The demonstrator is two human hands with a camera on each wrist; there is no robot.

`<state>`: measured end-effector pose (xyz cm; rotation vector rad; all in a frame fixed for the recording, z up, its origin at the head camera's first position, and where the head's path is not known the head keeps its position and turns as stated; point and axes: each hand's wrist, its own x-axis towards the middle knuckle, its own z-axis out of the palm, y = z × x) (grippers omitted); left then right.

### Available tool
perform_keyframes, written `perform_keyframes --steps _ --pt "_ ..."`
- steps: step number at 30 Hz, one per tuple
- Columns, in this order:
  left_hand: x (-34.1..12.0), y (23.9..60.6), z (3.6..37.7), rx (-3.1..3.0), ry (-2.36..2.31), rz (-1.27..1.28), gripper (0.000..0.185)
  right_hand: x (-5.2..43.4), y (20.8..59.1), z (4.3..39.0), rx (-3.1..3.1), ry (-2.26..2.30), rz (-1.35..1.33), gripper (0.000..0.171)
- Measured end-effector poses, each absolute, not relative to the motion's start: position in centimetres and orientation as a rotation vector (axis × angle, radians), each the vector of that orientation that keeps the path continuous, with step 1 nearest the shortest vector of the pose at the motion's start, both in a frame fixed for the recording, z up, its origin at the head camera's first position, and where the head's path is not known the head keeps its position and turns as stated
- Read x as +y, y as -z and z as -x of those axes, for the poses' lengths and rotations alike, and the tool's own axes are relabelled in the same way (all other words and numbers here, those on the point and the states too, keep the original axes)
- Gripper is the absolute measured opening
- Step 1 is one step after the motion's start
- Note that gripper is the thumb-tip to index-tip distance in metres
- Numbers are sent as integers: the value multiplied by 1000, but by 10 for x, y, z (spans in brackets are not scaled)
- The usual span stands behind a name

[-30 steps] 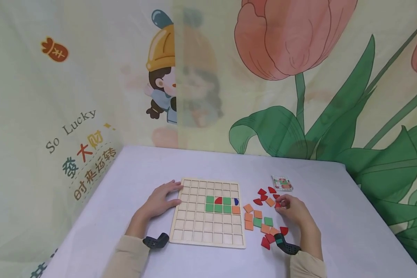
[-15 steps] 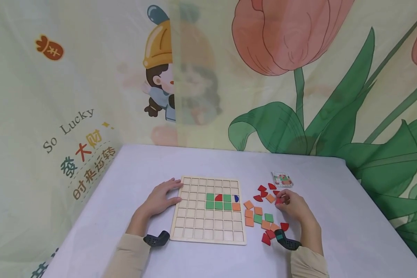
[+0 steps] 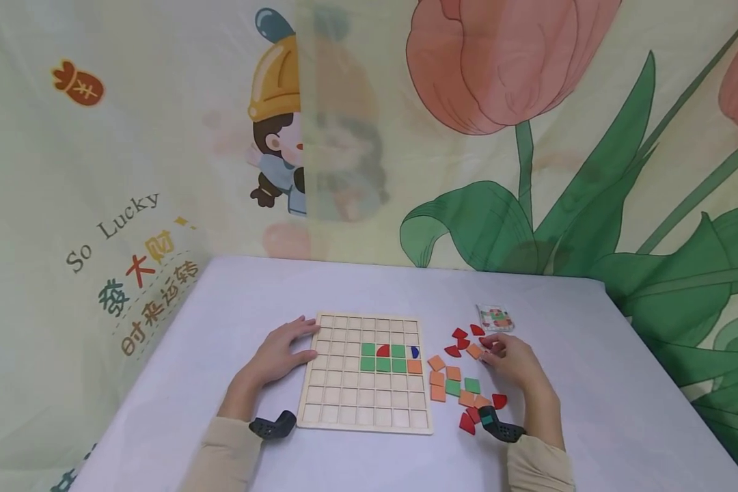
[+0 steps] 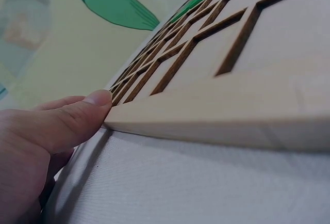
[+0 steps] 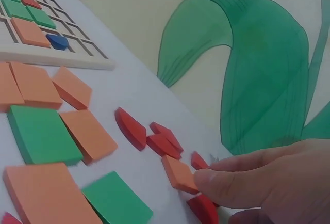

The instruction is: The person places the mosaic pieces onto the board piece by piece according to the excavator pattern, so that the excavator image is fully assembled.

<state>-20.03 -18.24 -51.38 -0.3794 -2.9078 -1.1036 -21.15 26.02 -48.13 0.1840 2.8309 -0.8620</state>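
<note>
A wooden grid board point(image 3: 363, 403) lies on the white table. It holds several green squares point(image 3: 384, 365), a red quarter-round point(image 3: 383, 350), a small blue piece point(image 3: 415, 352) and an orange square point(image 3: 415, 366). My left hand point(image 3: 304, 342) lies flat beside the board, and its thumb point(image 4: 77, 118) presses the board's left edge point(image 4: 206, 123). My right hand point(image 3: 490, 347) sits among the loose pieces on the right. Its fingertips point(image 5: 206, 180) pinch a red piece point(image 5: 203, 208) lying next to an orange square point(image 5: 180, 174).
Loose orange squares point(image 3: 438, 393), green squares point(image 3: 472, 385) and red quarter-rounds point(image 3: 459, 333) are scattered right of the board. A small pattern card point(image 3: 495, 318) lies behind them. Printed cloth walls close in the table at the back and left.
My right fingertips have crept slightly farther away among the red pieces. My left hand has stayed on the board's edge. The head view has drifted a little.
</note>
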Motion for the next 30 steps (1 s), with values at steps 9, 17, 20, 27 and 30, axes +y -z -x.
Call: perform_keyframes --steps 9,17,20,27,30 --pt "-182 514 200 -2914 1088 377 55 226 477 215 2898 840 -7 39" --pt "-185 516 202 -2921 1105 378 55 204 485 220 2912 760 29 26" --pt "-186 516 202 -2918 1105 376 56 200 486 220 2912 778 3 23" --pt "-186 515 202 -2916 1120 379 56 199 482 219 2903 809 -4 21" --pt "-185 515 202 -2909 1120 390 56 198 481 218 2898 849 -27 21"
